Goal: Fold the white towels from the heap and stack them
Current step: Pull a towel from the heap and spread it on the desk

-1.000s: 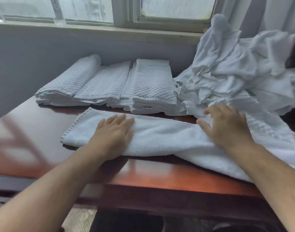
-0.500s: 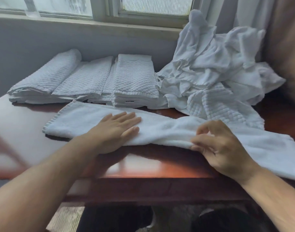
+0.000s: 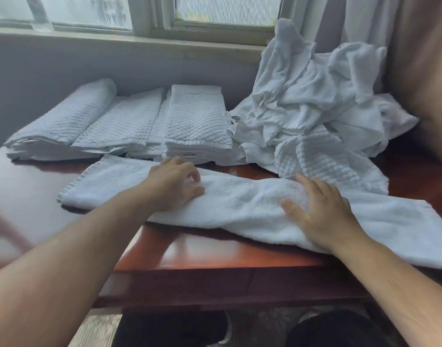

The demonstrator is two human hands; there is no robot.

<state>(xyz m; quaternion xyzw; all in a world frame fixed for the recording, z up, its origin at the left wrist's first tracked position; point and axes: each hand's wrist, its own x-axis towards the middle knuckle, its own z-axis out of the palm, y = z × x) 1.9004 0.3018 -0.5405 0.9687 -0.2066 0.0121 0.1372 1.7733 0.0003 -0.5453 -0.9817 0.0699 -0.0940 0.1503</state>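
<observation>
The right hand [image 3: 320,216] lies flat with its fingers spread, pressing down on a long white terry towel [image 3: 252,204]. The left hand [image 3: 173,186] rests on the same towel with its fingers curled; it cannot be told whether they pinch any cloth. The towel runs crosswise under both palms, reaching out past each hand along the near edge of the red-brown wooden table [image 3: 214,249]. Just beyond the left hand lies a row of folded quilted towels [image 3: 197,126]. Beyond the right hand rises the crumpled heap [image 3: 310,101], touching the towel's far edge.
</observation>
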